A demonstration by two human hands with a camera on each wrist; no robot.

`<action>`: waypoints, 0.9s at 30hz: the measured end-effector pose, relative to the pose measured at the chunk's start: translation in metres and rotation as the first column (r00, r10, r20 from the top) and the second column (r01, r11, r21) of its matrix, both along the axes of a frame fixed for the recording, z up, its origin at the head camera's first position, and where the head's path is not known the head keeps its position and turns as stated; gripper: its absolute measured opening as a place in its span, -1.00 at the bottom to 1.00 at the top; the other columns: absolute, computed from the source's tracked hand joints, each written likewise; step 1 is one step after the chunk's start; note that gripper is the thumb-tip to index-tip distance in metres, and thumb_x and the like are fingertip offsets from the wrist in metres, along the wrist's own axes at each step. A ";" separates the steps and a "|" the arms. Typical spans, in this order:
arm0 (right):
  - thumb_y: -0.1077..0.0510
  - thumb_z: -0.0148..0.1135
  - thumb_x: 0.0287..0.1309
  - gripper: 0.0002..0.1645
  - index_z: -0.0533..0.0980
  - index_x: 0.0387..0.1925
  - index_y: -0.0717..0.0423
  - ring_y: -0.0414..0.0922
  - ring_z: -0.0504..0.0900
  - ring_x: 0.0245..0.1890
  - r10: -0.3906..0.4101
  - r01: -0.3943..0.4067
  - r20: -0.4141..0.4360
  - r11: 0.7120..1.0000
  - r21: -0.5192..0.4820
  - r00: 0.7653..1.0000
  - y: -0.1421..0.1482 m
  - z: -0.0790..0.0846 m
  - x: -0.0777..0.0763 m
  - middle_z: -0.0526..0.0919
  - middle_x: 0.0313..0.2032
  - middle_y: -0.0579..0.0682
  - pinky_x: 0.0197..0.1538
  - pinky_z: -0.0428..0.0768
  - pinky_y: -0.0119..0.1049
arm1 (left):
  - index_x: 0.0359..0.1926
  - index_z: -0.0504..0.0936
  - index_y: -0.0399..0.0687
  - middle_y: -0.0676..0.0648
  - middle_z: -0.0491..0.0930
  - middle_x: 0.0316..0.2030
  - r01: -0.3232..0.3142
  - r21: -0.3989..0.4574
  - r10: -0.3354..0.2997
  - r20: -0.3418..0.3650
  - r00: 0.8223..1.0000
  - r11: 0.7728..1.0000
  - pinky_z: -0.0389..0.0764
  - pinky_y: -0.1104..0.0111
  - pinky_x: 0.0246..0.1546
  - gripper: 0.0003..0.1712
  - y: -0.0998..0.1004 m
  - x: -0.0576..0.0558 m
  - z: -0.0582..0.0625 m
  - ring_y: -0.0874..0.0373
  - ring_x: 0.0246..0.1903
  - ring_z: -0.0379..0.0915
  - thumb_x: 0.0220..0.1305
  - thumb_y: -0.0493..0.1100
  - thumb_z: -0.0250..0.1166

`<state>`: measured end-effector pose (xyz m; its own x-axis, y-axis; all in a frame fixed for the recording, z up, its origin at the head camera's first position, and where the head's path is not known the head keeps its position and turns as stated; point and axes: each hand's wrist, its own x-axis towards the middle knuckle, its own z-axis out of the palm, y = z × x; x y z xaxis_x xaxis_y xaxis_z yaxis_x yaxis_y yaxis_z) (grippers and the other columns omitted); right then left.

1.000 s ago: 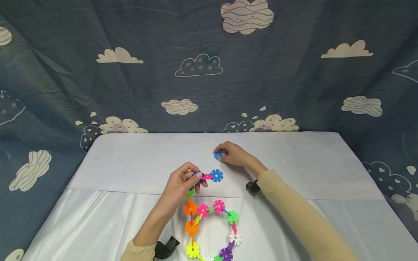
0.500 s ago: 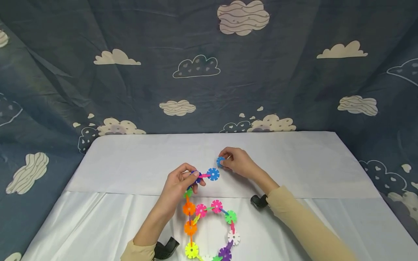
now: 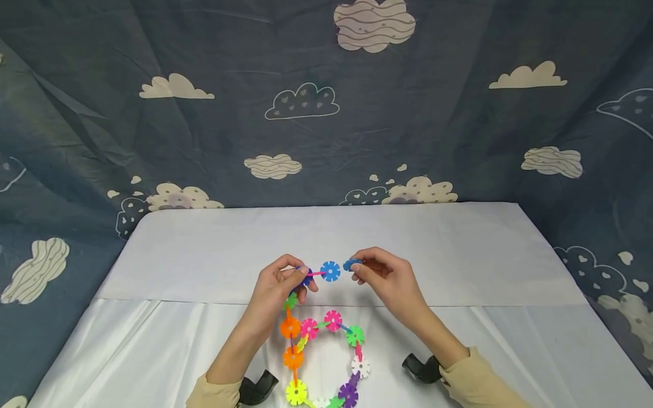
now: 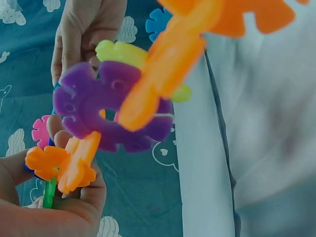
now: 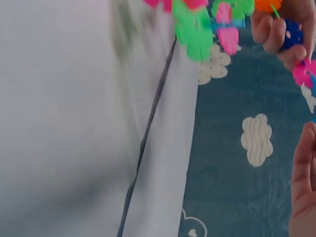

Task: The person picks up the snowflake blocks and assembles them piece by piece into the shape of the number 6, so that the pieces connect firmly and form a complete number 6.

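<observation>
My left hand (image 3: pixel 275 286) pinches a dark blue notched plastic disc (image 3: pixel 308 277) in a chain of interlocking snowflake discs. From it a pink disc (image 3: pixel 316 273), seen edge-on, leads to a light blue disc (image 3: pixel 330 271) at the chain's free end. Thumb and fingers of my right hand (image 3: pixel 395 283) pinch a loose blue disc (image 3: pixel 351 264), tilted nearly edge-on, a short gap right of that end. Below the left hand the chain runs through orange discs (image 3: pixel 291 327) into a multicoloured loop. In the left wrist view a purple disc (image 4: pixel 111 101) looms close.
A white cloth-covered table (image 3: pixel 484 255) lies under both hands. Behind it hangs a dark blue curtain (image 3: pixel 433 130) with cloud prints. Black wrist straps (image 3: pixel 423 369) sit by the sleeves. The loop's lower part, with a yellow disc (image 3: pixel 296 392), reaches the bottom of the head view.
My right hand has come down and nearer, bringing the loose blue disc level with the chain's free end and turning it edge-on. The left hand has stayed nearly still, keeping its pinch.
</observation>
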<state>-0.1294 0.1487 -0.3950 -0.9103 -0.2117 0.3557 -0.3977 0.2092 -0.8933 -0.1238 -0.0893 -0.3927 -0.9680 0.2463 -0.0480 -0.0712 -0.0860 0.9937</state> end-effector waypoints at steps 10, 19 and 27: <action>0.37 0.27 0.23 -0.80 0.61 -0.15 0.09 -0.01 0.67 -0.31 0.048 -0.058 -0.138 0.996 -0.072 0.989 -0.004 -0.008 0.010 0.63 -0.26 0.02 -0.20 0.66 -0.22 | -0.18 0.44 -0.28 -0.21 0.67 -0.45 0.016 0.047 -0.015 -0.011 1.000 0.999 0.44 0.31 -0.32 -0.81 0.000 0.004 0.005 0.00 -0.60 0.39 0.44 -0.18 0.16; 0.42 0.28 0.19 -0.76 0.62 -0.15 0.10 -0.03 0.67 -0.31 0.033 -0.045 -0.164 0.996 -0.070 0.986 -0.003 -0.006 0.012 0.63 -0.26 -0.01 -0.20 0.66 -0.23 | -0.19 0.44 -0.29 -0.21 0.67 -0.46 0.041 0.034 -0.040 -0.031 0.999 0.999 0.43 0.30 -0.31 -0.80 -0.001 0.005 0.007 0.02 -0.60 0.40 0.43 -0.18 0.16; 0.43 0.26 0.21 -0.78 0.60 -0.13 0.17 0.01 0.68 -0.27 0.047 -0.062 -0.104 0.987 -0.147 0.993 -0.004 -0.007 0.015 0.63 -0.25 0.04 -0.15 0.66 -0.18 | -0.19 0.44 -0.30 -0.21 0.67 -0.47 0.048 0.037 -0.046 -0.038 0.998 0.998 0.42 0.29 -0.32 -0.80 -0.001 0.005 0.007 0.06 -0.62 0.41 0.43 -0.18 0.16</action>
<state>-0.1147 0.1445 -0.4021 -0.8569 -0.1975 0.4761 -0.4940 0.0511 -0.8679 -0.1185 -0.0902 -0.3854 -0.9562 0.2926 -0.0023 -0.0395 -0.1212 0.9918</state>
